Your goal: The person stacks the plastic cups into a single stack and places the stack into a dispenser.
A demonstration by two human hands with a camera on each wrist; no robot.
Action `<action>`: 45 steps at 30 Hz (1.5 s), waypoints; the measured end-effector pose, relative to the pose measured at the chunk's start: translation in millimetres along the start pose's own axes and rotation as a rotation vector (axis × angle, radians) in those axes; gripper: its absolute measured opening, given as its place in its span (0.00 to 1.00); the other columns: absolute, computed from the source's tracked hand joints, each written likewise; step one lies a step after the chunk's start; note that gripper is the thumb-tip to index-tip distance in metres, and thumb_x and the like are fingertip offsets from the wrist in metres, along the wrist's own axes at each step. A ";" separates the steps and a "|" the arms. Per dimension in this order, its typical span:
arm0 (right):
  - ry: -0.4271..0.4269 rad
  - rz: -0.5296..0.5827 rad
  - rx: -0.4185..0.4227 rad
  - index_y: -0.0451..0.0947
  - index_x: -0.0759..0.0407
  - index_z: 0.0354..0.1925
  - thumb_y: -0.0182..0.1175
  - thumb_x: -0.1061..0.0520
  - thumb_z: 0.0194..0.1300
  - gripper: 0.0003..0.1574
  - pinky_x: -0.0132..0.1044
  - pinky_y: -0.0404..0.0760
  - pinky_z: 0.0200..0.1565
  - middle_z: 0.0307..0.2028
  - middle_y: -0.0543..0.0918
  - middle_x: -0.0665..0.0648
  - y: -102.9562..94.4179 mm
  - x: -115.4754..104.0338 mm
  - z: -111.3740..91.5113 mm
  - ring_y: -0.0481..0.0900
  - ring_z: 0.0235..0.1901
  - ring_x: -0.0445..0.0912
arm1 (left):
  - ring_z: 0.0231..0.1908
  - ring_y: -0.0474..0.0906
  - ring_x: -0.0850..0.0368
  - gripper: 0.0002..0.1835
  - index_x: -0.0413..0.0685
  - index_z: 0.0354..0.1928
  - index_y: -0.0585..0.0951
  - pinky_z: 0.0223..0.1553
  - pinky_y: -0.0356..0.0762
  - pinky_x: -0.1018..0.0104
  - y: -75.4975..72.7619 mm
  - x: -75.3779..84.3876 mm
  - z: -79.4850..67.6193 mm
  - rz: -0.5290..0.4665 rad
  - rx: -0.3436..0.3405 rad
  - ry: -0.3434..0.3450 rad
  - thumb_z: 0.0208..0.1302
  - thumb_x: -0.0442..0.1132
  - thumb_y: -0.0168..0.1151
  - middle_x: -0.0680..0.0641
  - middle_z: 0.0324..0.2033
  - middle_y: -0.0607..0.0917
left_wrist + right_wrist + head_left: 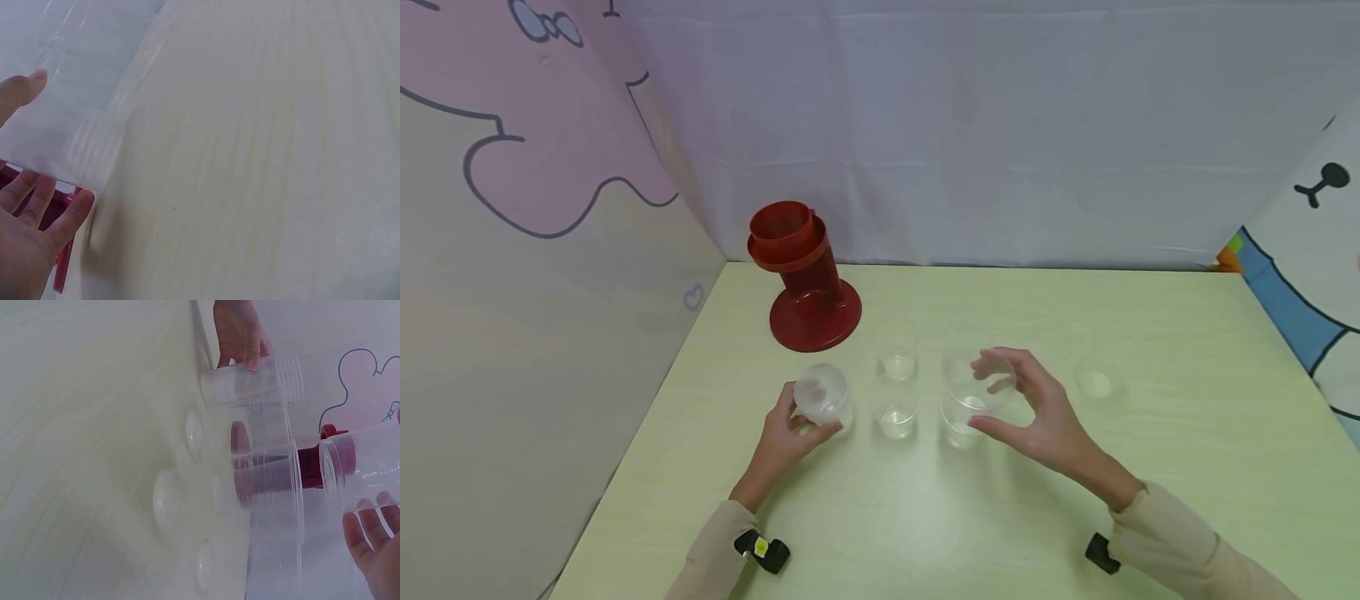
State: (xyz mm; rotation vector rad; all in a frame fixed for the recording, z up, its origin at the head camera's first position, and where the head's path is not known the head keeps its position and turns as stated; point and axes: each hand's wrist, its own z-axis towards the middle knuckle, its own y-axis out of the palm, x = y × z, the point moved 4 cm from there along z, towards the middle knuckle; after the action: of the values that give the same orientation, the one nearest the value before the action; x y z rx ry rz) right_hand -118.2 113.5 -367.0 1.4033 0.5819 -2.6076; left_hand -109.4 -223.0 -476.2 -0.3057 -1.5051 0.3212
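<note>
At the left, my left hand grips a stack of clear plastic cups, thumb on the near side and fingers round the far side. Several nested rims of that stack show in the right wrist view. My right hand holds a single clear plastic cup between thumb and fingers, raised over the table. Below and behind it stands another clear cup, partly overlapped in the head view. Two more clear cups, a nearer one and a farther one, stand between the hands.
One clear cup stands alone to the right of my right hand. A red plastic holder with a round base and a red cup-shaped top stands at the table's back left. Behind the pale table hangs a white cloth.
</note>
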 end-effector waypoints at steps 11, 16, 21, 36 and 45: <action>0.034 -0.006 -0.034 0.65 0.58 0.61 0.73 0.71 0.45 0.46 0.38 0.78 0.46 0.49 0.77 0.56 5.7 1.6 3.8 0.74 0.50 0.51 | 0.60 0.67 0.51 0.41 0.56 0.61 0.63 0.57 0.70 0.48 1.1 -0.2 1.2 0.001 -0.004 -0.004 0.47 0.50 0.76 0.51 0.58 0.71; 0.039 0.009 -0.046 0.65 0.58 0.61 0.72 0.71 0.45 0.46 0.41 0.79 0.46 0.50 0.77 0.56 9.3 1.8 6.8 0.73 0.51 0.51 | 0.59 0.67 0.52 0.40 0.55 0.60 0.64 0.57 0.71 0.49 1.1 -0.1 1.5 -0.010 -0.005 0.003 0.46 0.49 0.76 0.51 0.57 0.72; 0.032 0.024 -0.055 0.65 0.58 0.61 0.73 0.70 0.45 0.46 0.44 0.79 0.47 0.50 0.77 0.56 12.7 -0.8 11.8 0.73 0.52 0.52 | 0.59 0.67 0.52 0.40 0.55 0.60 0.64 0.57 0.71 0.50 1.0 0.7 1.5 -0.014 -0.006 0.004 0.46 0.49 0.76 0.52 0.57 0.72; 0.036 0.059 -0.093 0.65 0.56 0.61 0.73 0.69 0.46 0.45 0.44 0.79 0.48 0.51 0.77 0.54 23.8 -2.4 25.0 0.74 0.52 0.54 | 0.58 0.68 0.52 0.40 0.54 0.59 0.64 0.57 0.71 0.50 -0.5 0.7 1.3 -0.007 -0.003 0.007 0.47 0.48 0.76 0.51 0.56 0.72; 0.043 0.079 -0.118 0.65 0.55 0.61 0.73 0.68 0.47 0.44 0.46 0.79 0.48 0.52 0.76 0.54 29.8 0.2 30.5 0.74 0.52 0.55 | 0.58 0.68 0.52 0.39 0.53 0.59 0.64 0.57 0.71 0.50 -0.7 0.6 1.5 -0.009 -0.005 0.015 0.47 0.47 0.76 0.50 0.56 0.72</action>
State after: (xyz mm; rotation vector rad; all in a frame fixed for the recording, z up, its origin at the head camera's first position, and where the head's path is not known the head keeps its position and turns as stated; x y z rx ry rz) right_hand -133.5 74.3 -360.3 1.4193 0.6598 -2.4457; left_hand -110.9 -223.3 -475.3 -0.3045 -1.4924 0.3071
